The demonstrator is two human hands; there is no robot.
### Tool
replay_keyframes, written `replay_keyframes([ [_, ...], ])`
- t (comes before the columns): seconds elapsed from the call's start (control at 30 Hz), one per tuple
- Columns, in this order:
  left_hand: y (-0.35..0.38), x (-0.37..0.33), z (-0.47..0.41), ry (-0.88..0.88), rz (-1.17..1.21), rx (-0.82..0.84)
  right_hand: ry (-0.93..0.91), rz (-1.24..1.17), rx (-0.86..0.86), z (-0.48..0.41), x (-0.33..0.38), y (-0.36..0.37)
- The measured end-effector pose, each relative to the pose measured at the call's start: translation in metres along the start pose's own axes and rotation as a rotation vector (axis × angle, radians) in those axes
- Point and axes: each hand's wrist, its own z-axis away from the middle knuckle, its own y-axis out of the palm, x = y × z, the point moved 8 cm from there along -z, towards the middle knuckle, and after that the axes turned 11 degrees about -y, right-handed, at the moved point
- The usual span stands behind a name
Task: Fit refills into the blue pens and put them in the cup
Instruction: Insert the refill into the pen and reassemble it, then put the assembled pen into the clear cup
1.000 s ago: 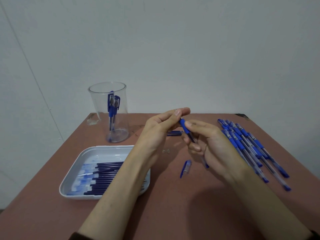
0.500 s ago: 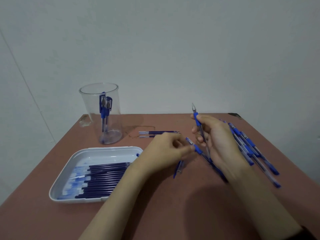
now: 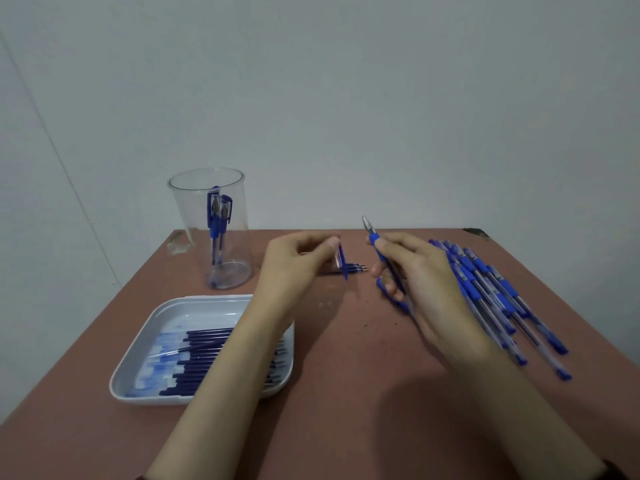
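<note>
My right hand [image 3: 419, 282] grips a blue pen [image 3: 373, 239] whose metal tip points up and away; a second pen [image 3: 394, 299] lies under its fingers. My left hand [image 3: 294, 268] pinches a blue pen cap [image 3: 342, 262] above the table. A clear cup [image 3: 211, 230] at the back left holds two capped blue pens. A white tray [image 3: 145, 358] at the front left holds several dark blue refills [image 3: 201, 355]. Several blue pens [image 3: 491, 292] lie in a row at the right.
A few loose refills [image 3: 356, 268] lie on the brown table [image 3: 346, 393] between my hands. Behind the table's back edge stands a grey wall. A small scrap of clear plastic [image 3: 178, 245] lies left of the cup.
My left hand has picked the pen cap up from the table and lifted it. The pen in my right hand stays tip up.
</note>
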Motion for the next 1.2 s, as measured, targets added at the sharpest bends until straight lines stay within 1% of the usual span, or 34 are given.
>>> replay_keyframes([
  [0.07, -0.008, 0.004, 0.000, -0.086, 0.354, 0.004, -0.041, 0.037, 0.057, 0.004, 0.004, 0.008],
  [0.1, -0.010, 0.004, 0.001, -0.098, 0.473, 0.008, -0.060, 0.055, 0.083, 0.005, 0.006, 0.011],
  [0.17, -0.012, 0.001, 0.002, -0.093, 0.631, 0.020, -0.086, 0.076, 0.122, 0.007, 0.008, 0.015],
  [0.27, -0.014, 0.000, 0.002, -0.103, 0.729, 0.017, -0.094, 0.094, 0.139, 0.006, 0.007, 0.016],
  [0.57, -0.006, -0.006, 0.006, -0.042, 0.573, 0.065, -0.087, 0.108, 0.140, 0.005, 0.003, 0.014],
  [0.63, -0.006, -0.008, 0.007, -0.001, 0.460, 0.044, -0.139, 0.173, 0.137, 0.005, 0.006, 0.013],
  [0.7, -0.004, -0.009, 0.009, 0.029, 0.354, 0.036, -0.238, 0.301, 0.121, 0.005, 0.011, 0.012],
  [0.77, -0.003, -0.010, 0.011, 0.038, 0.300, 0.027, -0.275, 0.349, 0.105, 0.006, 0.014, 0.011],
  [0.87, -0.003, -0.009, 0.010, 0.041, 0.291, 0.019, -0.276, 0.362, 0.108, 0.006, 0.014, 0.011],
  [1.0, 0.000, -0.006, 0.010, 0.045, 0.301, 0.013, -0.317, 0.415, 0.121, 0.006, 0.017, 0.009],
  [1.2, 0.003, -0.006, 0.011, 0.048, 0.309, 0.014, -0.369, 0.427, 0.165, 0.010, 0.024, 0.012],
])
